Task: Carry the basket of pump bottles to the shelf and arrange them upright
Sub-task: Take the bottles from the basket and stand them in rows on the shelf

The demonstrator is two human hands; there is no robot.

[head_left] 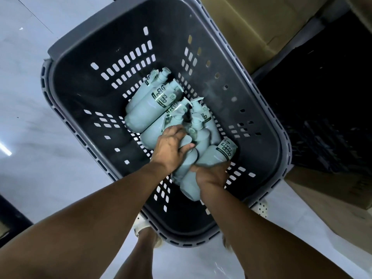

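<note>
A large dark grey slotted basket (84, 93) stands on the pale floor below me. Several pale teal pump bottles (145, 105) lie on their sides in a heap on its bottom. My left hand (171, 146) reaches down into the heap and grips one bottle (187, 160) near its upper part. Beside it, my right hand (211, 176) grips the lower body of another bottle (213, 156) with a dark label near its top. Both forearms run down into the basket from the lower edge of the view.
Brown cardboard boxes (247, 23) stand past the basket's far right side, and another box (342, 208) sits at right. A black crate (322, 109) lies between them. My feet in light perforated sandals (261, 208) show under the basket's near edge. White glossy floor (26, 97) spreads left.
</note>
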